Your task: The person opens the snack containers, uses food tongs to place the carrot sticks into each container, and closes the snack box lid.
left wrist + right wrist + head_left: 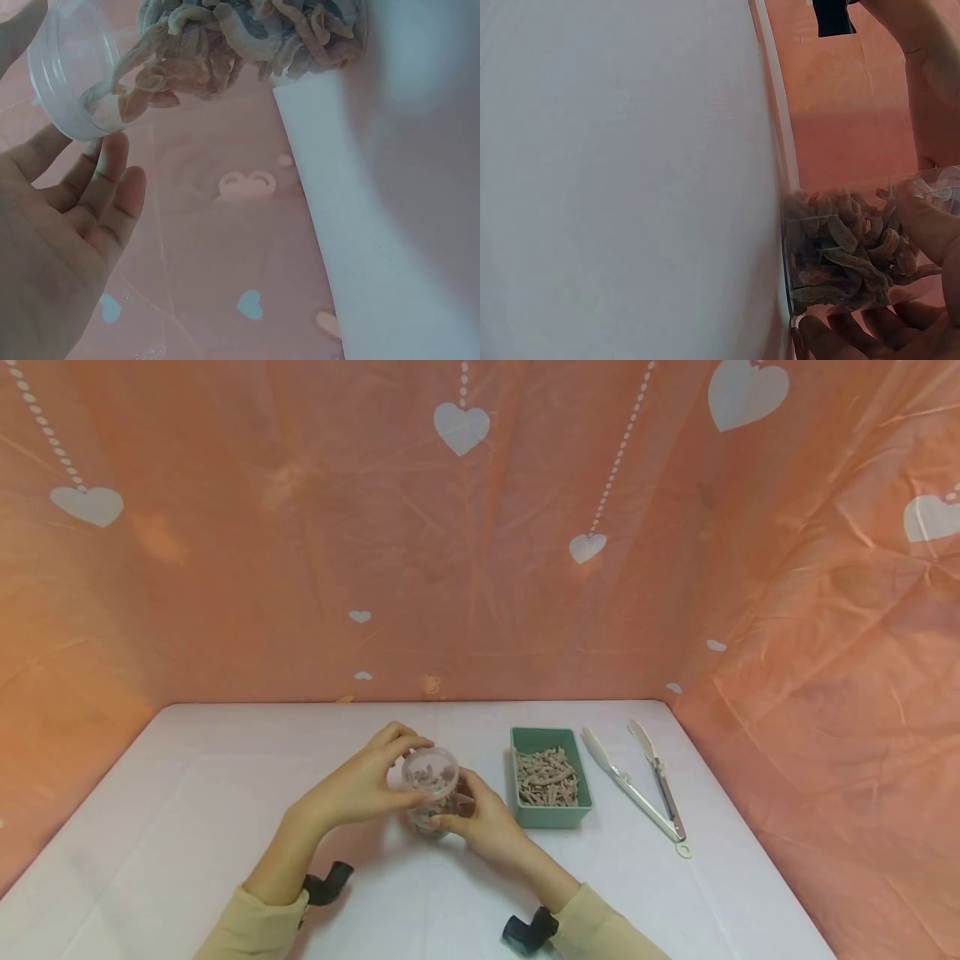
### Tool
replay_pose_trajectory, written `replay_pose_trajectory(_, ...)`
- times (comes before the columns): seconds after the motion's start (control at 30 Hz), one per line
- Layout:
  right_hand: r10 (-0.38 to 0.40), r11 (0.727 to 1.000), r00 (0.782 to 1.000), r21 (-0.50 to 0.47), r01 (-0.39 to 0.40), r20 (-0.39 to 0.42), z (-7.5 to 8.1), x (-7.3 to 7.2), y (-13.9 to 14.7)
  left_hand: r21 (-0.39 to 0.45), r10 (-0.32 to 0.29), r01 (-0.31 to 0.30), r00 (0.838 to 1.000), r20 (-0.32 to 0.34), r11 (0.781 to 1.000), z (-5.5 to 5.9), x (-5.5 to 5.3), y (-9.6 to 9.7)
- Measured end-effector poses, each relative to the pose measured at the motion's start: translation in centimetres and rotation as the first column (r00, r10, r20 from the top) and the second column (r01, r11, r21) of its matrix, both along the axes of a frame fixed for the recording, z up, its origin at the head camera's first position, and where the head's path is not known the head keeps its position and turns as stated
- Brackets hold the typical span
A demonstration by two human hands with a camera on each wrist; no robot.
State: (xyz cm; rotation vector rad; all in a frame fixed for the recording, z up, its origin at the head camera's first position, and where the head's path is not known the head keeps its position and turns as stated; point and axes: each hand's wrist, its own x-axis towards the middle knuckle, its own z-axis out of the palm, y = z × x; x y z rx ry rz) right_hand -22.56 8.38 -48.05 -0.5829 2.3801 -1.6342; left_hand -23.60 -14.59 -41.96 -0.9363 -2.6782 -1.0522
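A clear plastic jar (424,820) of brown dried strips stands upright on the white table, between both hands. The left hand (360,785) grips the translucent round lid (430,767) at the jar's top, thumb on the near side and fingers on the far side. In the left wrist view, its fingertips meet the rim of the lid (71,82), and brown strips (232,41) fill the jar below. The right hand (487,828) holds the jar body from the right. In the right wrist view, its thumb and fingers lie around the clear wall of the jar (840,255).
Right of the jar sits a green rectangular container (551,817) with more brown strips (549,777). Metal tongs (637,797) with pale tips lie spread beyond it. Orange cloth with white hearts (461,428) surrounds the white table (187,793). Black devices (327,883) are on both wrists.
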Motion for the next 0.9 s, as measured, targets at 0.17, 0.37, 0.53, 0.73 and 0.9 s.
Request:
replay_pose_trajectory(0.17,-0.001,1.000,1.000,0.004,0.001,-0.009,-0.01,-0.06,0.02,-0.001,-0.020,0.020,1.000,0.009,1.000,0.14,-0.01,-0.02)
replay_pose_trajectory(0.37,0.006,1.000,1.000,-0.005,-0.006,-0.003,-0.05,-0.10,0.09,-0.008,-0.038,0.038,0.999,0.014,0.999,0.15,-0.02,-0.10)
replay_pose_trajectory(0.53,0.011,1.000,1.000,-0.014,-0.011,-0.002,-0.15,-0.15,0.11,-0.002,-0.040,0.041,0.998,0.043,0.999,0.13,0.02,-0.19)
replay_pose_trajectory(0.73,0.008,1.000,1.000,-0.021,-0.008,-0.006,-0.20,-0.15,0.11,0.001,-0.012,0.012,0.999,0.053,1.000,-0.14,-0.07,-0.01)
replay_pose_trajectory(0.9,0.007,1.000,1.000,-0.020,-0.007,-0.006,-0.26,-0.18,0.10,-0.020,0.022,-0.022,1.000,0.004,1.000,-0.45,-0.05,0.40)
